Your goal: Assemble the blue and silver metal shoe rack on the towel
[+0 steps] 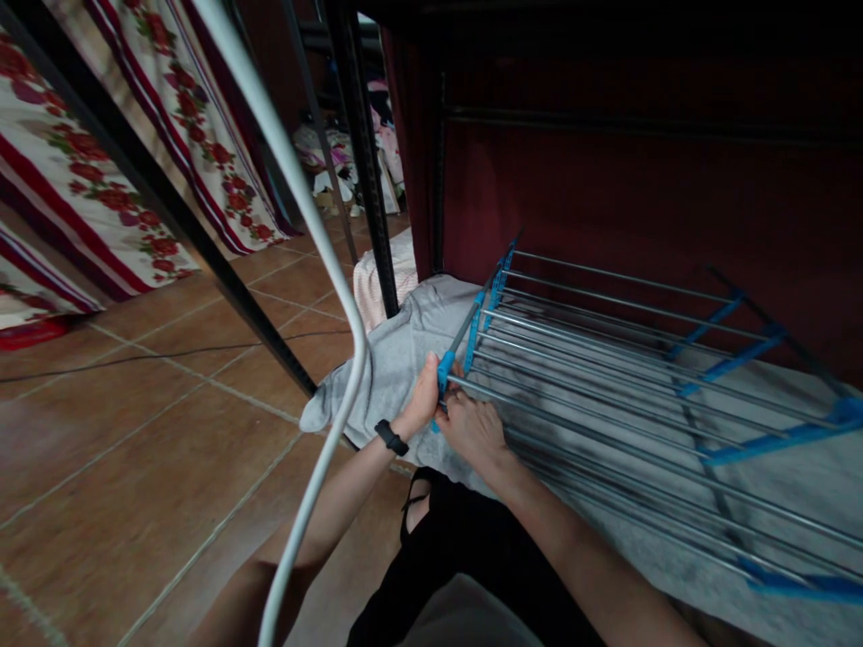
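A folding drying rack (573,404) with silver metal rods and blue plastic joints lies on a grey cloth (431,314). At its near left end, my left hand (424,395) is closed around the blue corner joint (445,368), thumb pointing up along it. Just to the right, my right hand (472,422) curls its fingers around the rack's end rod beside the same joint. Its fingertips are partly hidden beneath the rod. A dark band (391,438) circles my left wrist.
A white bent tube (330,234) crosses the view in front of my left arm. Black metal posts (368,162) stand beyond the cloth, before a dark red panel (573,180). Flowered curtains (182,117) hang at left. A thin cable (168,355) crosses the tiled floor (101,449).
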A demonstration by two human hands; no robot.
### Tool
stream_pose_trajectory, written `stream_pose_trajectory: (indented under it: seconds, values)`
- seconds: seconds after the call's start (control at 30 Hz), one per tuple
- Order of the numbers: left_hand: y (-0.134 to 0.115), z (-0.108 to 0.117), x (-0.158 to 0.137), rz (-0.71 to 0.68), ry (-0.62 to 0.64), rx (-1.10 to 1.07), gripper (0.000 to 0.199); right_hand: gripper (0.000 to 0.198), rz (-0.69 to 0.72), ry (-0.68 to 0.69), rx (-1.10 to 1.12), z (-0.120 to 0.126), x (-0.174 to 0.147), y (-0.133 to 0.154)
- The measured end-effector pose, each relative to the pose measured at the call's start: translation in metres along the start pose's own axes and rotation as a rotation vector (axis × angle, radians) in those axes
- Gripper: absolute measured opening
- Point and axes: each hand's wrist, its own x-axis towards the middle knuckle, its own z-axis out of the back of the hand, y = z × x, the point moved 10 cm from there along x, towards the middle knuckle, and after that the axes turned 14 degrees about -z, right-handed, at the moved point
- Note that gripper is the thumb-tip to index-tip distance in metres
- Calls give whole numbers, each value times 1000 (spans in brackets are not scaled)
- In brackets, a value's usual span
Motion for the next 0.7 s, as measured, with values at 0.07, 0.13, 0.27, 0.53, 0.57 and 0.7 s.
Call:
stream_pose_trajectory:
  seconds: [0.07, 0.13, 0.27, 0.53, 0.57, 0.7]
  values:
    - [-7, 3, -2, -108, 13, 60, 77, 35, 13, 9, -3, -1, 0, 0]
    - [-14, 4, -6, -205, 56, 99, 74, 37, 39, 23, -11, -2, 1, 0]
    - [-21, 5, -12, -281, 193, 301, 55, 40, 108, 107, -82, -13, -2, 3]
    - [-26, 8, -10, -362, 368, 755, 33, 43, 117, 65, -67, -8, 0, 5]
    - [-26, 8, -9, -372, 374, 780, 33, 43, 127, 66, -62, -7, -1, 5]
    - [-30, 8, -6, -421, 391, 870, 34, 41, 136, 79, -56, -7, -1, 6]
